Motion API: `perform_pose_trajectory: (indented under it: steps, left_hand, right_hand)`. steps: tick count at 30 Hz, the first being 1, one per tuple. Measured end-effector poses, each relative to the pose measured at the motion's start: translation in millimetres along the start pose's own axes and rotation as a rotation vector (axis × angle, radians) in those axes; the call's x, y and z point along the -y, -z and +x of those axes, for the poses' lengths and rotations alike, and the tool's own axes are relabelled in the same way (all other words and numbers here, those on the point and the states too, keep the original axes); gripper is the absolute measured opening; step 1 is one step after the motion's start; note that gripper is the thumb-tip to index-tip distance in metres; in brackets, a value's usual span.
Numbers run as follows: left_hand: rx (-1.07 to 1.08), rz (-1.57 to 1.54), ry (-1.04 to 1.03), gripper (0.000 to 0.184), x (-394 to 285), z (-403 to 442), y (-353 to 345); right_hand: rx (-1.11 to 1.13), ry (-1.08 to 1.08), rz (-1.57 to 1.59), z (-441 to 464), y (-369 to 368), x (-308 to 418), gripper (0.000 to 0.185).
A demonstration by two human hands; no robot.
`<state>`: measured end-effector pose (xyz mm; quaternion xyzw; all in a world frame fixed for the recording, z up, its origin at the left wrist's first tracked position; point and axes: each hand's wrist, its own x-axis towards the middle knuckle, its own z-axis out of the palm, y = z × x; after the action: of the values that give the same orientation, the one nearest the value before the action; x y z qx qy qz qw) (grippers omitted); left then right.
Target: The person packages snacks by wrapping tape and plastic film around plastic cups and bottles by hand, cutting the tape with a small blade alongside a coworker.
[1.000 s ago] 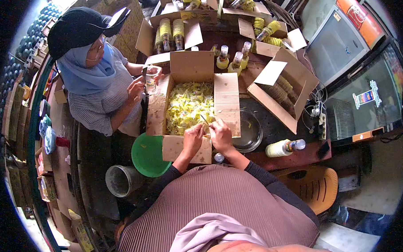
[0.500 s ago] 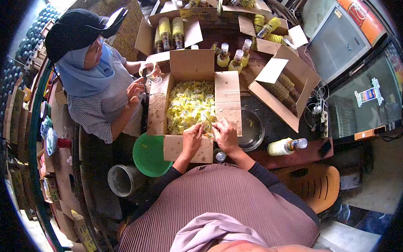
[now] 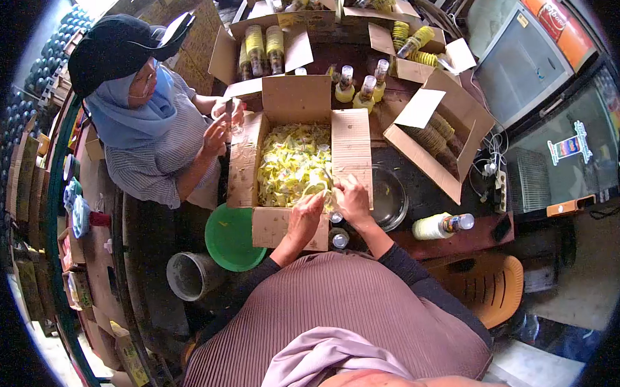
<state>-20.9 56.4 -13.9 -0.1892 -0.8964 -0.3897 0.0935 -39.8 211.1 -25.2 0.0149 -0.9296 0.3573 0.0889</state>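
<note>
An open cardboard box (image 3: 351, 148) stands before me, filled with loose yellow and whitish scraps (image 3: 292, 160). Over its near edge, my left hand (image 3: 305, 219) is closed, with a pale yellow ring-shaped strip (image 3: 314, 189) at its fingertips. Close beside it on the right, my right hand (image 3: 352, 202) is closed too. A thin grey sliver rises by its fingers, too small to name. Between and just below the hands shows a small clear cup (image 3: 335, 217); which hand supports it is unclear. Another clear cup (image 3: 339, 239) is nearer my body.
Across the left corner, a co-worker (image 3: 159, 141) holds a thin object and something clear. Around are a green basin (image 3: 234, 238), a grey bucket (image 3: 192, 275), a dark round pan (image 3: 387, 197), a lying cup stack (image 3: 442, 226), standing stacks (image 3: 364, 90) and a tilted box (image 3: 468, 130).
My hands have shifted slightly rightward, and the yellow ring now shows at my left fingertips. A clear cup has come into sight below them. The co-worker's hands have come up closer together.
</note>
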Motion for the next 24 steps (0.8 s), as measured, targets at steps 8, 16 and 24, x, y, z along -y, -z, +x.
perform_pose_trajectory:
  steps: [8,16,24]
  left_hand:
    - [0.003,-0.014,-0.058,0.028,11.8,-2.5,-4.9]
    - [0.035,-0.045,-0.227,0.025,1.8,4.8,9.5]
    - [-0.108,-0.044,-0.086,0.022,6.4,8.2,12.9]
  right_hand:
    - [-0.104,0.178,0.009,-24.7,19.4,16.7,0.01]
    - [-0.111,0.192,-0.05,-3.6,5.8,8.5,0.017]
    - [0.018,0.084,0.323,-1.6,10.4,19.8,0.011]
